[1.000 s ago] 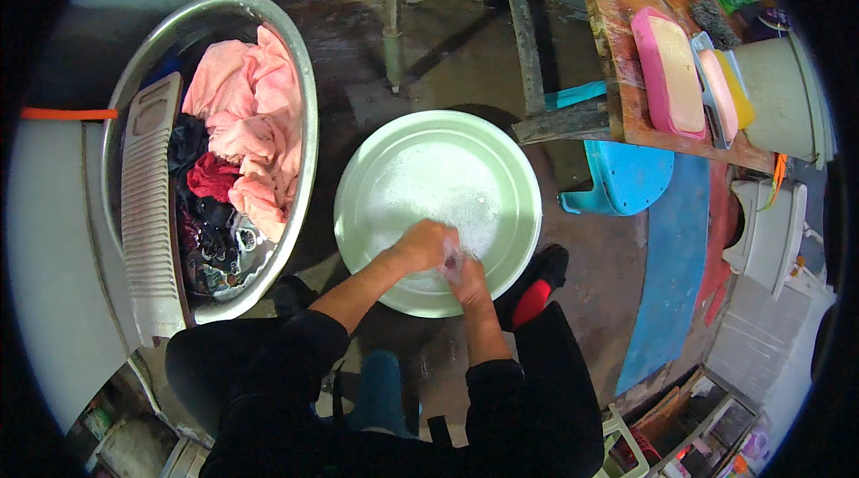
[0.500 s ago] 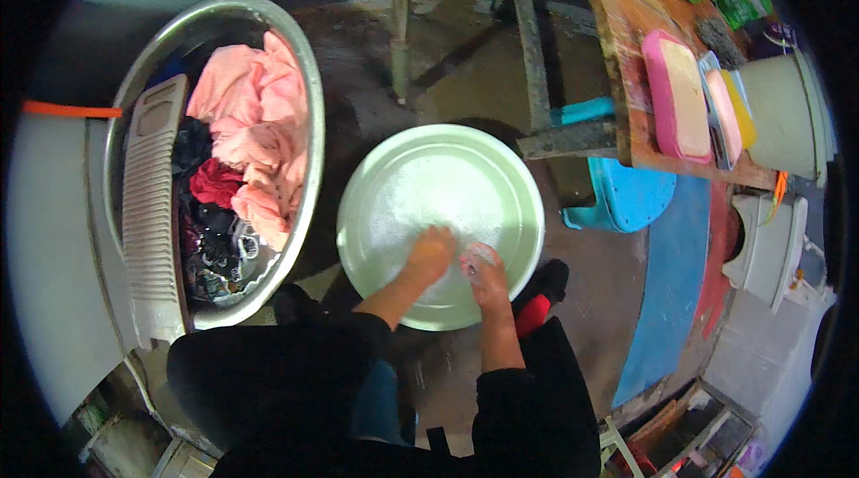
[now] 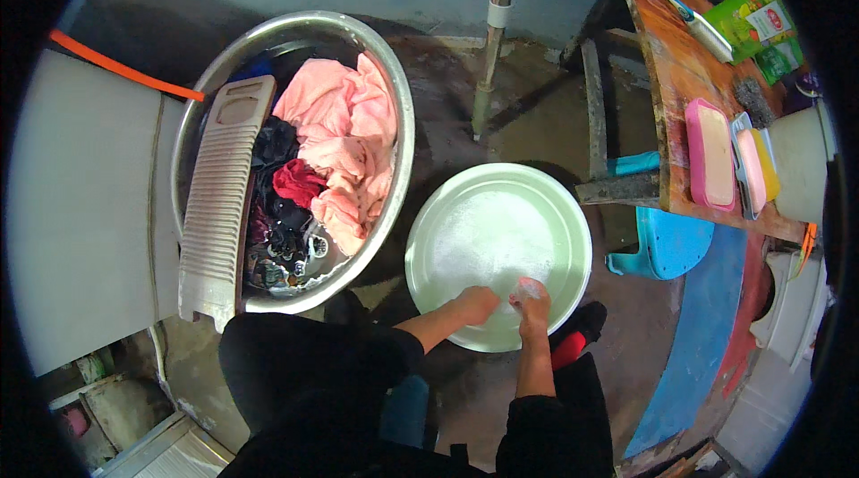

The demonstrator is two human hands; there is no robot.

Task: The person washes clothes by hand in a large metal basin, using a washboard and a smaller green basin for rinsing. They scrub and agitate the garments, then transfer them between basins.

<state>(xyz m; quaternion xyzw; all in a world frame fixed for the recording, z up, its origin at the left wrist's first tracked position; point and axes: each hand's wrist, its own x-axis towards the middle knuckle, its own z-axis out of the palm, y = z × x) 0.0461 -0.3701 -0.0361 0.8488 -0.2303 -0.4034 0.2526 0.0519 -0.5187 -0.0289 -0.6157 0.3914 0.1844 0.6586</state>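
While the pale green basin (image 3: pixel 573 254) sits on the floor (image 3: pixel 626 326) in front of me, whitish suds spread across the water inside it. Over its near side, my left hand (image 3: pixel 476 305) and right hand (image 3: pixel 531 295) are close beside each other. I can't tell whether the fingers of either are apart or clamped on something; white lather clings to the right one. To the left stands a big metal tub (image 3: pixel 403 147), where pink cloth (image 3: pixel 335 120) lies heaped beside a dark red cloth (image 3: pixel 298 183) and some black clothes (image 3: pixel 277 145). A washboard (image 3: pixel 219 183) leans along the tub's left side. Off to the right, a wooden table (image 3: pixel 671 75) carries a brush (image 3: pixel 693 20) and a pink box (image 3: pixel 713 156); a blue stool (image 3: pixel 676 241) stands below its near end.
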